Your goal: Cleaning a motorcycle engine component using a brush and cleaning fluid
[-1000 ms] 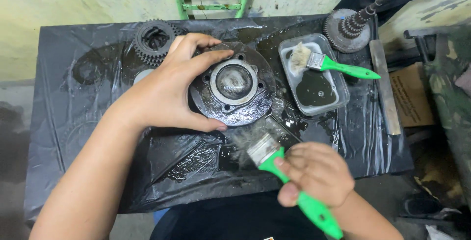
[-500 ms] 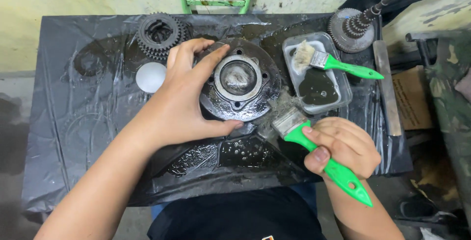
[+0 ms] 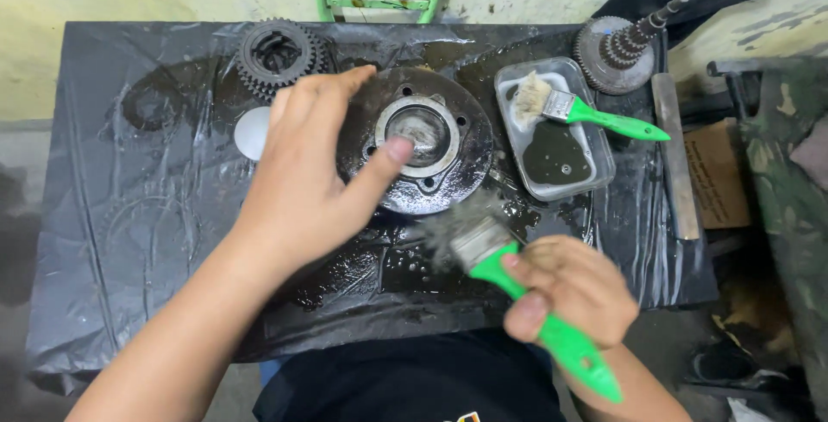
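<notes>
The bench (image 3: 112, 241) is covered with a crumpled black plastic sheet (image 3: 129, 301), wet and oily around its middle. A round dark metal hub (image 3: 440, 150) with a bright centre ring lies in the middle of it. At the far left sits a stacked gear cluster (image 3: 278, 55), with a small white disc (image 3: 253, 133) just near of it. To the right lies a clear plastic tray (image 3: 595, 167) of dark liquid. Far right stands a geared shaft (image 3: 621, 51), and a flat metal file (image 3: 675, 154) lies along the right edge.

left hand (image 3: 306, 180) spread flat, thumb out; right hand (image 3: 565, 288) fisted
</notes>
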